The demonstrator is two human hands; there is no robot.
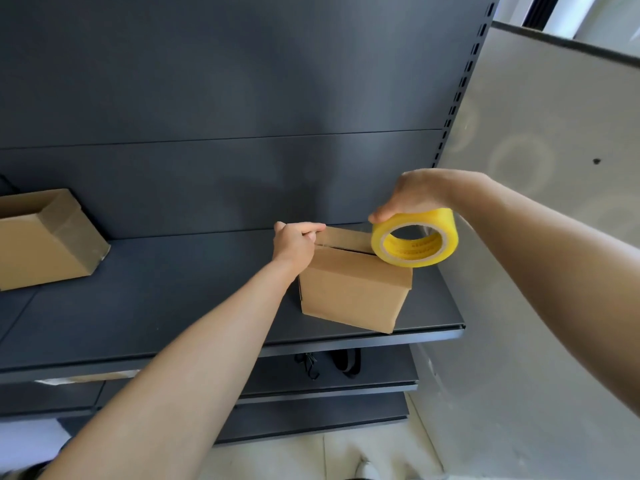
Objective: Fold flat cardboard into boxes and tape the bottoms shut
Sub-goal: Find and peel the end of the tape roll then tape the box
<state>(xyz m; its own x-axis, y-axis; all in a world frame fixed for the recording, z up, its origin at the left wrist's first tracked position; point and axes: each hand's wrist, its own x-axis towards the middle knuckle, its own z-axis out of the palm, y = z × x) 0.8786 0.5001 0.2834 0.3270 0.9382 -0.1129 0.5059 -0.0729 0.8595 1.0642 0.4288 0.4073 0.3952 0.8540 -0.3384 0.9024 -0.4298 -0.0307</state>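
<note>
- Dark grey matte metal shelving (207, 282) is filling the frame, with a flat back panel and a slotted upright (464, 81) at upper right; a pale rough wall (554, 271) is standing at the right.
- Two brown corrugated cardboard boxes are sitting on the shelf: an open box (45, 240) at the far left, lying on its side with its opening showing.
- The left hand (294, 244) is pinching the tape end with curled fingers at the top left edge of the second box.
- The second box (353, 292), rectangular, is lying at centre right, its long axis running left to right.
- A clear tape strip (346, 233) is stretching across its top.
- The right hand (415, 195) is gripping the one glossy yellow tape roll (414, 239) from above; the roll is standing on edge, its hole facing the camera.
</note>
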